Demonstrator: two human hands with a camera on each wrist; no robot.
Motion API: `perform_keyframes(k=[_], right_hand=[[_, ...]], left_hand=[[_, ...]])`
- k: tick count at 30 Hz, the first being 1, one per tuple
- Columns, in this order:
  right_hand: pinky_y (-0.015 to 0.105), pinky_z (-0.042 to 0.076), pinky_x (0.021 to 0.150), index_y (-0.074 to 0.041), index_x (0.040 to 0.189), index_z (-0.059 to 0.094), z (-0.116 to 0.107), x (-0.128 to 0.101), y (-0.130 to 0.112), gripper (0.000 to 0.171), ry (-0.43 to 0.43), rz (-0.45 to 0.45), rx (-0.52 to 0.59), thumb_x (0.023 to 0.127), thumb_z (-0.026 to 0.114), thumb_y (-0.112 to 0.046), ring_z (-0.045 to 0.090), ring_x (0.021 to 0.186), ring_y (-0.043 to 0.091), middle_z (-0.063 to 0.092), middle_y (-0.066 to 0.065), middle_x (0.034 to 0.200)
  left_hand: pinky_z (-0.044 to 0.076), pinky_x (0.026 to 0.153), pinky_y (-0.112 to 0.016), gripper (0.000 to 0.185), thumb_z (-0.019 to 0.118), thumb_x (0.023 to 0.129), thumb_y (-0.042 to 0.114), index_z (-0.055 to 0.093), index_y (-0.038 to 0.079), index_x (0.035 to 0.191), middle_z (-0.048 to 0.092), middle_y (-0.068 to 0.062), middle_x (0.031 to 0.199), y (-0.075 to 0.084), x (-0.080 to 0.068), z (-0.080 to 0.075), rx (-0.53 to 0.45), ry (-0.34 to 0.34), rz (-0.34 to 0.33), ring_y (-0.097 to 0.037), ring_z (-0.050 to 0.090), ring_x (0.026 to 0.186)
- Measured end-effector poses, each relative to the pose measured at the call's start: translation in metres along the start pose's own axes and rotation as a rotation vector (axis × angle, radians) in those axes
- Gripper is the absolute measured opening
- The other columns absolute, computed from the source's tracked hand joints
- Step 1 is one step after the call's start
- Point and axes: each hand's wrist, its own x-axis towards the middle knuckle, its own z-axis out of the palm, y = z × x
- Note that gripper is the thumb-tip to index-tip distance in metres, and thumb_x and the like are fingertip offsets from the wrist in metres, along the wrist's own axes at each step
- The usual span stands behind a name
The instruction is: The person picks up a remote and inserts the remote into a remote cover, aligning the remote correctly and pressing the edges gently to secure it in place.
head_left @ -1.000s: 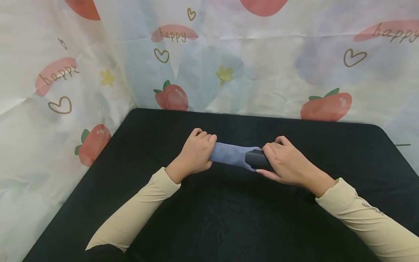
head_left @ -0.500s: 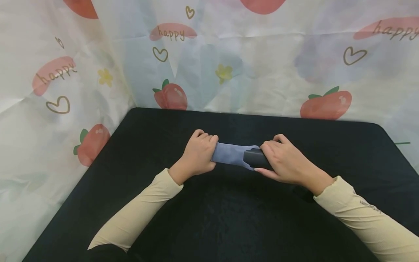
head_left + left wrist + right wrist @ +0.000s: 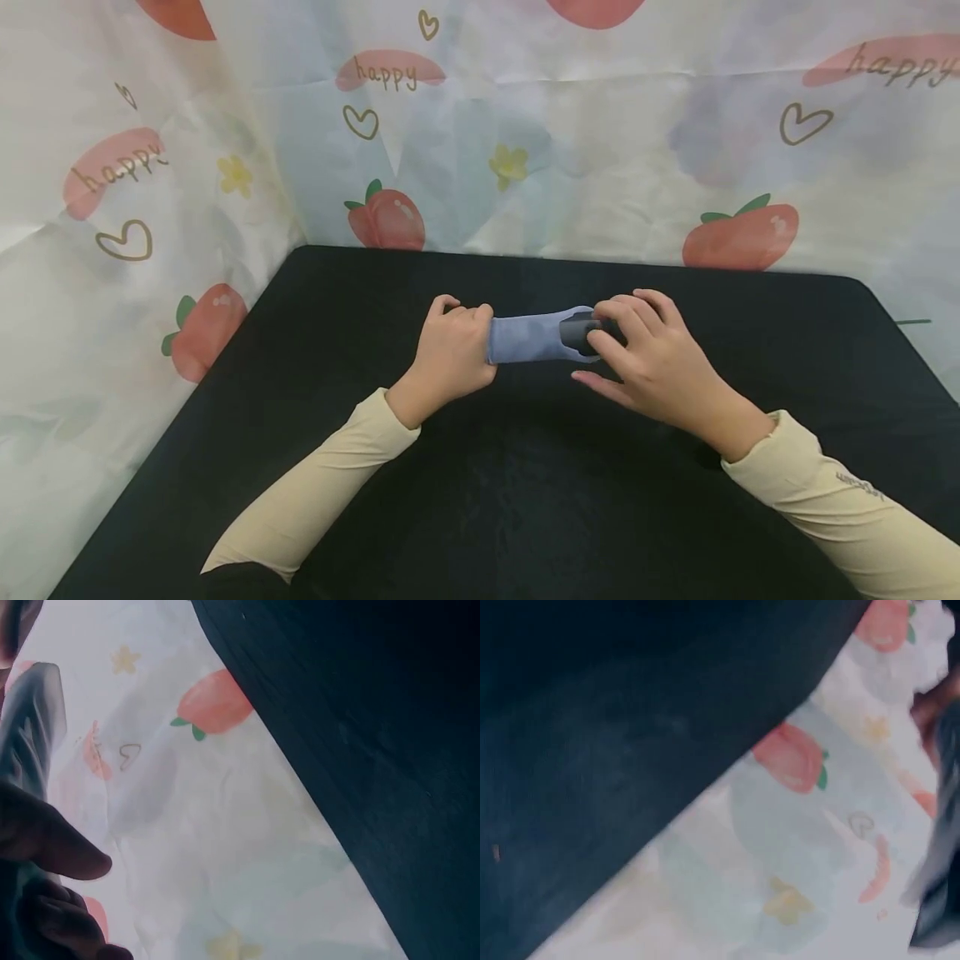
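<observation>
With left hand (image 3: 453, 346), gripping one end of a blue-grey fabric sleeve (image 3: 527, 338), crosswise between both hands over black tabletop (image 3: 510, 500). With right hand (image 3: 654, 358), crooking fingers about a smooth black object (image 3: 575, 334) in the sleeve's mouth, with thumb apart; impossible to tell whether gripping.

Both arms (image 3: 318, 483) extended forward, left fingers (image 3: 482, 316) curled, right fingers (image 3: 630, 314) bent, thumb (image 3: 604, 387) apart.
</observation>
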Motion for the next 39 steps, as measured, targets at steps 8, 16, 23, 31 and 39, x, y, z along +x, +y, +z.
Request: perform_keyframes(k=[8,16,23,31,39], right_hand=[[0.054,0.045,0.080,0.004,0.077,0.058,0.017,0.000,-0.010,0.031,0.127,-0.026,-0.007,0.098,0.047,-0.017,0.057,0.088,0.035,0.059,0.021,0.096],[0.053,0.044,0.077,0.005,0.077,0.062,0.019,-0.002,-0.011,0.033,0.152,0.036,0.007,0.098,0.049,-0.017,0.057,0.090,0.037,0.061,0.020,0.096],[0.051,0.047,0.081,0.006,0.076,0.061,0.018,-0.005,-0.012,0.038,0.132,0.126,0.134,0.098,0.047,-0.022,0.056,0.096,0.041,0.058,0.024,0.106],[0.043,0.051,0.075,0.007,0.079,0.061,0.011,-0.005,-0.011,0.038,0.107,0.166,0.203,0.099,0.044,-0.022,0.057,0.097,0.036,0.054,0.026,0.114],[0.036,0.052,0.067,0.008,0.080,0.060,0.009,-0.006,-0.008,0.037,0.118,0.127,0.199,0.100,0.042,-0.018,0.058,0.094,0.033,0.054,0.027,0.115]], left_hand=[[0.043,0.081,-0.037,0.020,0.069,0.060,0.022,0.055,0.011,0.070,0.055,0.001,0.053,0.009,0.004,0.001,0.020,0.018,-0.038,-0.015,0.055,0.049],[0.043,0.081,-0.039,0.019,0.069,0.064,0.024,0.056,0.011,0.071,0.056,0.000,0.055,0.006,0.003,0.001,0.039,0.018,-0.048,-0.015,0.057,0.051],[0.043,0.082,-0.039,0.016,0.065,0.067,0.022,0.054,0.011,0.070,0.053,0.001,0.054,0.003,0.000,0.004,0.036,0.018,-0.047,-0.015,0.055,0.051],[0.043,0.081,-0.039,0.014,0.063,0.066,0.019,0.052,0.011,0.068,0.049,0.001,0.051,0.001,0.002,0.003,0.045,0.073,-0.031,-0.015,0.054,0.049],[0.043,0.083,-0.040,0.012,0.062,0.066,0.017,0.051,0.011,0.068,0.049,0.001,0.051,-0.003,0.003,0.002,0.038,0.077,-0.008,-0.015,0.053,0.049]])
